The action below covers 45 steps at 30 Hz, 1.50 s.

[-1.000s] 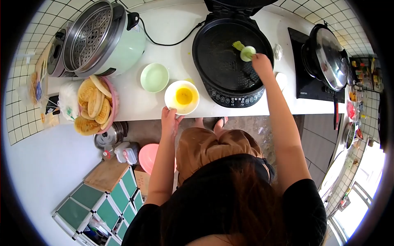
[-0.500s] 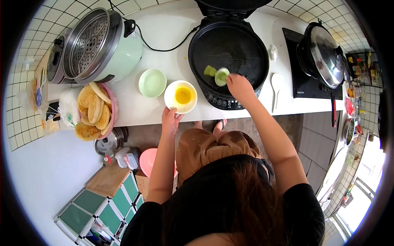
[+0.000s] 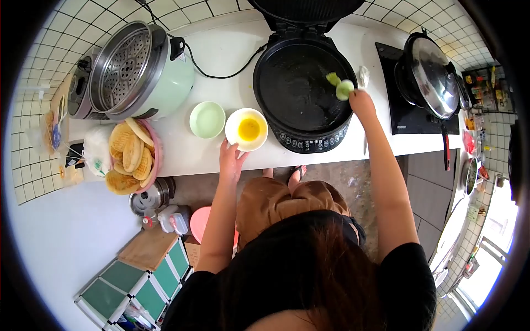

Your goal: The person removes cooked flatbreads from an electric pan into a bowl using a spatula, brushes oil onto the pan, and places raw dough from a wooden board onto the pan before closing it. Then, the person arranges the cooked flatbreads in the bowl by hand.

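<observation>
My right hand (image 3: 362, 105) is closed on a green basting brush (image 3: 344, 89), whose bristle end lies over the right part of the round black pan of an electric griddle (image 3: 298, 83). The griddle's lid stands raised at the back, and its pan surface looks oily. My left hand (image 3: 232, 157) grips the near rim of a white bowl (image 3: 246, 144) holding yellow oil (image 3: 249, 129). Just left of that bowl sits a pale green bowl (image 3: 207, 119).
At the left stand a pink basket (image 3: 158, 151) of flatbreads (image 3: 132, 153) and a pale green cooker with a steamer insert (image 3: 122, 66). A lidded wok (image 3: 436, 77) sits on an induction cooktop (image 3: 406, 126) at the right. A black cord (image 3: 223, 68) runs to the griddle.
My right hand has moved the brush rightward and slightly up across the pan, from its middle to the right side. My left hand stays at the white bowl.
</observation>
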{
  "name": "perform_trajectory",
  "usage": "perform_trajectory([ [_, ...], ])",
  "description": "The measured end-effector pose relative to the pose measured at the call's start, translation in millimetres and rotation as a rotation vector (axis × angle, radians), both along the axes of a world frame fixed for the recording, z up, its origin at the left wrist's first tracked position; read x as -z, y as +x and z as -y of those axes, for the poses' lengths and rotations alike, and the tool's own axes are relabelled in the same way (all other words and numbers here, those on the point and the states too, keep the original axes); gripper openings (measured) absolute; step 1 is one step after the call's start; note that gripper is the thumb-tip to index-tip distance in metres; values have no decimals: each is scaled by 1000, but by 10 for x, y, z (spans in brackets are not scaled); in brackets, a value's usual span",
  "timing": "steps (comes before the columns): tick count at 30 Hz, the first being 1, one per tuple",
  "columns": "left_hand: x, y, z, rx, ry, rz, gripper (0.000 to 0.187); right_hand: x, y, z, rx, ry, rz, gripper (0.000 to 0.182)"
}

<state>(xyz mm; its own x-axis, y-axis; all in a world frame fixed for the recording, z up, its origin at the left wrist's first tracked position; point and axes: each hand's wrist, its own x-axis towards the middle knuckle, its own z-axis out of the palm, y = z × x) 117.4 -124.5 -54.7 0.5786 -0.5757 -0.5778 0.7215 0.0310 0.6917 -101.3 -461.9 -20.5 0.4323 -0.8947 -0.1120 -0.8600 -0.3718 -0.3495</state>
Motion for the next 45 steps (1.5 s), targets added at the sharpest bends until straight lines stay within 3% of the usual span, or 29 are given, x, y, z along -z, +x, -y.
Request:
perform_trajectory([
  [3, -74, -28, -98, -61, 63, 58, 57, -72, -149, -440, -28, 119, -19, 30],
  [7, -250, -84, -252, -92, 168, 188, 53, -183, 321, -852, -62, 151, 59, 32],
  [12, -499, -68, -355, -55, 238, 272, 46, -29, 744, -385, 35, 9, 80, 35],
  [16, -607, -54, -373, -43, 255, 305, 39, -67, 458, -120, 138, 44, 51, 34],
  [21, -608, -43, -416, -21, 250, 332, 30, -47, -21, -678, -25, 89, 36, 32],
  [23, -621, -68, -423, -24, 228, 330, 27, -135, 121, -1018, -49, 181, 118, 32],
  [27, -671, -85, -410, 6, 221, 362, 25, 163, 702, -1045, -235, 100, 78, 36],
  [31, -727, -72, -442, 12, 229, 381, 24, -34, 1183, -526, -71, 15, 26, 31],
  [34, -709, -42, -508, 7, 232, 395, 24, -127, 1058, -45, 117, 91, -65, 25],
  [35, -684, -29, -527, 6, 234, 401, 24, 121, 858, 188, 31, 31, -98, 26],
  [37, -629, -3, -573, 3, 232, 401, 24, 5, 489, 232, 106, 27, -149, 26],
  [38, -608, 3, -587, 2, 231, 399, 24, 302, 176, 377, -24, -31, -220, 26],
  [39, -613, 1, -586, -5, 231, 391, 24, 310, -76, 324, -108, -65, -235, 29],
  [41, -634, -13, -581, -24, 236, 372, 24, -90, -270, -167, 62, -10, -137, 33],
  [42, -610, -21, -584, -21, 233, 369, 24, -109, -364, -315, 36, 65, -202, 35],
  [45, -563, -33, -562, 1, 241, 364, 23, -187, -292, -927, -39, 142, -103, 30],
])
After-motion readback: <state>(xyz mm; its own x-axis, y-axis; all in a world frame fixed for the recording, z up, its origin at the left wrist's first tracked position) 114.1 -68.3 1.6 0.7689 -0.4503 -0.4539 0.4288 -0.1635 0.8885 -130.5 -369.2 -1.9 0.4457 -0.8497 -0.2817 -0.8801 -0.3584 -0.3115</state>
